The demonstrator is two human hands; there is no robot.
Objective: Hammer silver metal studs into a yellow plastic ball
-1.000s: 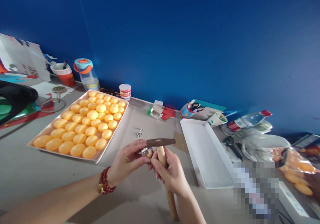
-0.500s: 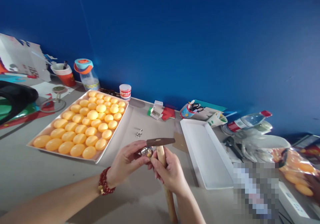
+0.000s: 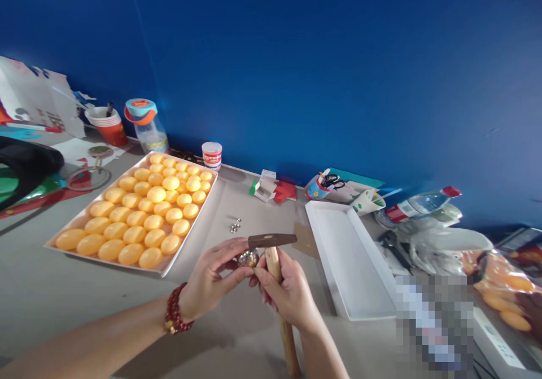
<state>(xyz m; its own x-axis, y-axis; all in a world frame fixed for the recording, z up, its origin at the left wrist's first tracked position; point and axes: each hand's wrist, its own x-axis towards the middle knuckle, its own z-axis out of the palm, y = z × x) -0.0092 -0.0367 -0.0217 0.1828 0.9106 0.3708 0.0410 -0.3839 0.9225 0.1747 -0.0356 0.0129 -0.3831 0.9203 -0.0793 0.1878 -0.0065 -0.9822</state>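
Between the fingers of my left hand (image 3: 212, 280) is a shiny metal ball (image 3: 248, 258). My right hand (image 3: 290, 288) is wrapped round the wooden handle of a hammer (image 3: 273, 241), just below its dark head, and its fingertips meet the ball's right side. The hammer's handle slants down toward the bottom edge. Several small metal pieces (image 3: 235, 226) lie on the grey table (image 3: 148, 311) beyond my left hand. To the left, a shallow box (image 3: 167, 270) holds several rows of orange balls (image 3: 136, 218).
An empty white tray (image 3: 355, 260) lies to the right. Behind stand a small tub (image 3: 212, 156), a little open box (image 3: 265, 190), a pen cup (image 3: 317, 188) and a clear jug (image 3: 148, 127). A plastic bottle (image 3: 417, 205) and bagged orange balls (image 3: 508, 288) are farther right.
My left hand has shifted very slightly left with the metal ball. The hammer and my right hand look almost unmoved.
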